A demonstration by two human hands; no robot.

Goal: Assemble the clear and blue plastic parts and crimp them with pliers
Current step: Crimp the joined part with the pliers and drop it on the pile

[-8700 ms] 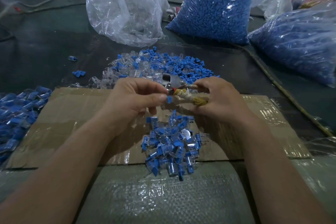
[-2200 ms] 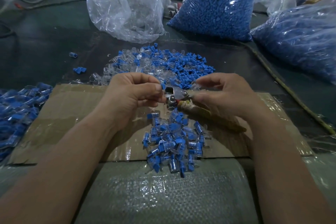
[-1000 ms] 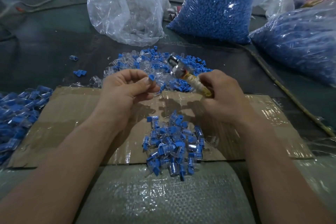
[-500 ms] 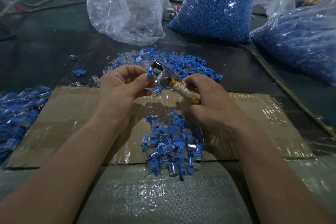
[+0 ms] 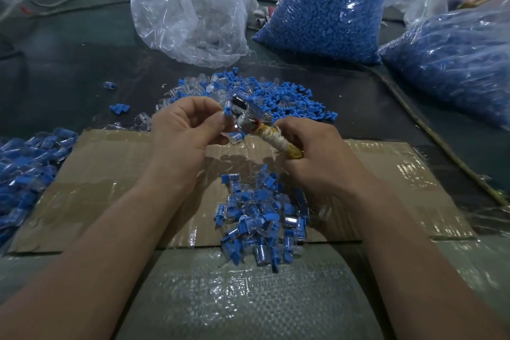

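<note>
Left hand (image 5: 182,130) pinched a blue part (image 5: 227,111) at the pliers (image 5: 249,121) head; right hand (image 5: 317,154) clenched their wrapped handle above the cardboard (image 5: 110,174).

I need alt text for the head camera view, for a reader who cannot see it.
A person's left hand pinches a small blue part at the metal head of pliers, whose wrapped handle the right hand grips. Below the hands a pile of blue and clear parts lies on taped cardboard; bags of blue parts stand behind.
</note>
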